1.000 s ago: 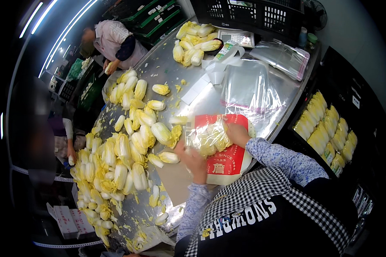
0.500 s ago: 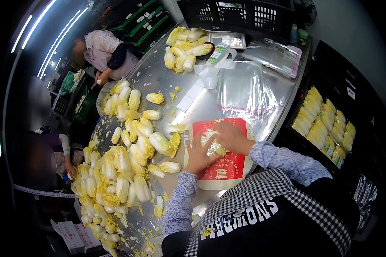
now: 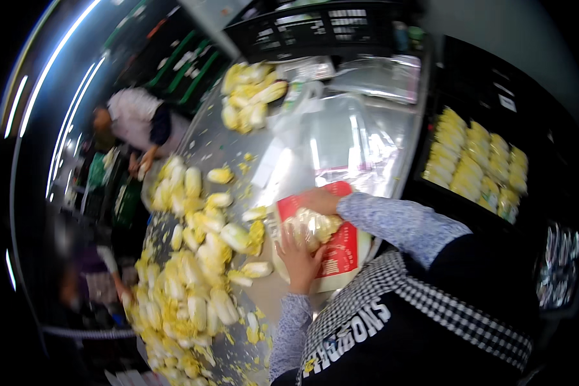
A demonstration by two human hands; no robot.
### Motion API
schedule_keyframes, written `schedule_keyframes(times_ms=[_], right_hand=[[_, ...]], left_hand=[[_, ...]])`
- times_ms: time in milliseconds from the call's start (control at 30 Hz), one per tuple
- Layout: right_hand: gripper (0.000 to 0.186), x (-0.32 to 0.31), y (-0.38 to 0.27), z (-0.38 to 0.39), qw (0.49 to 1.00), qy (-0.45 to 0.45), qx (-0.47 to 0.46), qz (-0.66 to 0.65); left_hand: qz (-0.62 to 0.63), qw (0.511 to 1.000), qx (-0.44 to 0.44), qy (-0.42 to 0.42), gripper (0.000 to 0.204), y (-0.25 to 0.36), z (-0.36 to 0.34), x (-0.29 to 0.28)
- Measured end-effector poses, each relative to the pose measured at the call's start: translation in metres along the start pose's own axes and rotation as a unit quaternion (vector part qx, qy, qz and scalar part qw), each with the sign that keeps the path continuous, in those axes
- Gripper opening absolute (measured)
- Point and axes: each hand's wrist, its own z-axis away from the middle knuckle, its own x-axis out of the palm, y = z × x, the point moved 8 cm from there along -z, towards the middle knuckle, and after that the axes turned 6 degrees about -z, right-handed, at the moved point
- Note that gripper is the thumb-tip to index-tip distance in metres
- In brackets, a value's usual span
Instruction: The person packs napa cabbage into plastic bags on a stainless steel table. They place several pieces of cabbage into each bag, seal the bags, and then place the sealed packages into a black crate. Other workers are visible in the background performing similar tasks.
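Observation:
A small yellow-white napa cabbage in a clear plastic bag [image 3: 321,226] lies on a red sheet with a cream border [image 3: 345,252], at the near edge of the steel table. My left hand [image 3: 298,257] grips its near-left end, thumb on one side and fingers along the other. At the far side, my right hand [image 3: 320,201] is curled over the bag's end; its fingertips are blurred. One loose cabbage [image 3: 254,214] lies just left of the sheet, and another [image 3: 257,269] is left of my left wrist.
Loose cabbages are heaped [image 3: 190,273] along the table's left side. Flat clear bags [image 3: 347,132] lie beyond my hands. A black crate [image 3: 466,204] at the right holds bagged cabbages. Two people work at the left, one in a pale top [image 3: 134,112].
The view has swung, shifting the scene. My right hand has moved to the far end of the bagged cabbage, exposing more of it. My left hand stays at the near side.

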Motion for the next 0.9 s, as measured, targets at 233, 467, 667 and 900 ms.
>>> schedule_keyframes(times_ms=[233, 467, 667, 900], right_hand=[[0.050, -0.064, -0.005, -0.017, 0.912, 0.026, 0.321, -0.254], [0.068, -0.255, -0.107, 0.092, 0.872, 0.261, 0.162, -0.381], [0.058, -0.322, -0.058, 0.273, 0.792, 0.454, 0.293, -0.285], [0.066, -0.374, -0.007, 0.555, 0.559, 0.515, 0.500, -0.415]], left_hand=[[0.158, 0.972, 0.148, 0.086, 0.058, 0.005, -0.025, -0.006], [0.586, 0.799, -0.130, -0.042, 0.050, 0.081, -0.067, -0.064], [0.548, 0.817, 0.031, -0.177, 0.051, 0.293, -0.082, -0.023], [0.592, 0.700, 0.138, -0.375, 0.066, 0.402, -0.090, 0.016]])
